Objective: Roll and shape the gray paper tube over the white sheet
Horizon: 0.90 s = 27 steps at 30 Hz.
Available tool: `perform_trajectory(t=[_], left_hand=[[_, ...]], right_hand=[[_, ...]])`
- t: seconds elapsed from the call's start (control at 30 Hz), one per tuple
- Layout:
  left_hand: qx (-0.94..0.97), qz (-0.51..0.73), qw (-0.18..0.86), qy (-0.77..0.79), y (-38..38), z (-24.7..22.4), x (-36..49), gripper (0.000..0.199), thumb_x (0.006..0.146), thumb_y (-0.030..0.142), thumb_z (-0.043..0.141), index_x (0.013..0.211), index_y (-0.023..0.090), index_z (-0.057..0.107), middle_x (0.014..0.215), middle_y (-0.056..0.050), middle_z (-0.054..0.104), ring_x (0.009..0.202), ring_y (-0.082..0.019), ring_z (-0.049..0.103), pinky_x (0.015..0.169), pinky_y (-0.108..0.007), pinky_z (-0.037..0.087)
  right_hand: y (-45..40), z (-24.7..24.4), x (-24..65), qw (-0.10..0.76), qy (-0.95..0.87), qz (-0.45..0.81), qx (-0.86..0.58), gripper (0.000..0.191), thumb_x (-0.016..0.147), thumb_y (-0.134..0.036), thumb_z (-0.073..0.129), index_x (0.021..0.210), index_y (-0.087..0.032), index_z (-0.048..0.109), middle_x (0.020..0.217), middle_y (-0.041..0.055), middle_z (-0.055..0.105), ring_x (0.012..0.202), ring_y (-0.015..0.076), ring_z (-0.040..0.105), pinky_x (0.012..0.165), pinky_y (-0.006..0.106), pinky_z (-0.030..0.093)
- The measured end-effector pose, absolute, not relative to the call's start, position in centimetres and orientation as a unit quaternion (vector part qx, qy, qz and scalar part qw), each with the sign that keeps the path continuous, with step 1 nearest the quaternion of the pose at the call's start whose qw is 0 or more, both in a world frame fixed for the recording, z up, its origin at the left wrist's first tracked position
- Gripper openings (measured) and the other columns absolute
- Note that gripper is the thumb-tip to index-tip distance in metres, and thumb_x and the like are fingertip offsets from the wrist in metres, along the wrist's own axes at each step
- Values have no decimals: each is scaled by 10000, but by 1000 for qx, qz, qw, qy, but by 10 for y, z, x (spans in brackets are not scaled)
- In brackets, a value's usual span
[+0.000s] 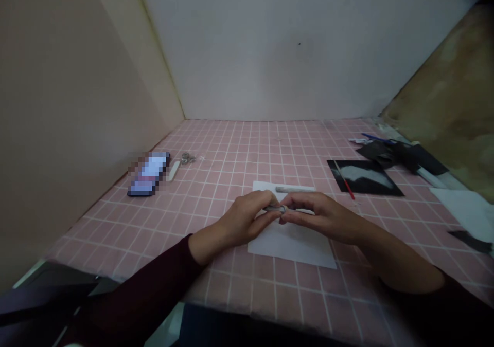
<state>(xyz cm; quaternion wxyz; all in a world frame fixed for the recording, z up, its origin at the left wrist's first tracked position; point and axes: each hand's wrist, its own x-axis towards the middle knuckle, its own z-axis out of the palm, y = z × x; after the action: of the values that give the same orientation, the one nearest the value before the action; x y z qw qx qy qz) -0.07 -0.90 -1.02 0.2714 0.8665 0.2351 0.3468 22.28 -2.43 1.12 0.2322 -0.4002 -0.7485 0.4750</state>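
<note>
Over a white sheet of paper my two hands meet, fingertips nearly touching. Between them is a small greyish object, mostly covered by the fingers and too small to make out. My left hand pinches it from the left. From the right, my right hand pinches the same object between thumb and fingers. Just behind the hands, a thin grey stick lies across the back of the paper.
A phone, a white strip and small metal rings lie at the left. At the right are a black sheet with whitish dust, a red thin tool, dark crumpled pieces and white paper. Walls border the table.
</note>
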Motion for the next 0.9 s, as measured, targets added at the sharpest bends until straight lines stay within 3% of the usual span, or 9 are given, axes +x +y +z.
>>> perform_trajectory(t=[0.2,0.37,0.57,0.9], left_hand=[[869,333,263,255,-5,-12,-2,88,953,248,586,923,167,602,860,-38,690,768,-142,639,694,-248,471],[892,305,238,233,-8,-13,-2,80,963,232,545,944,170,591,865,-50,686,776,-160,638,689,-265,483],[877,361,199,249,-4,-10,-5,58,958,215,553,937,170,585,840,-39,675,753,-150,625,681,-257,471],[721,369,474,345,-3,-9,2,221,898,348,649,808,163,567,701,4,607,640,-109,547,599,-225,406]], right_hand=[[-22,6,223,232,-735,496,-399,299,919,-459,602,950,-172,679,844,23,661,762,149,593,673,275,435],[-22,14,230,212,-764,468,-390,310,908,-467,607,945,-168,682,930,45,674,876,180,617,781,305,459],[-17,20,247,208,-787,405,-416,308,890,-486,624,911,-184,680,870,27,669,817,172,609,742,294,447],[-24,15,238,247,-841,226,-425,198,916,-383,619,921,-185,614,817,14,659,696,139,574,664,267,407]])
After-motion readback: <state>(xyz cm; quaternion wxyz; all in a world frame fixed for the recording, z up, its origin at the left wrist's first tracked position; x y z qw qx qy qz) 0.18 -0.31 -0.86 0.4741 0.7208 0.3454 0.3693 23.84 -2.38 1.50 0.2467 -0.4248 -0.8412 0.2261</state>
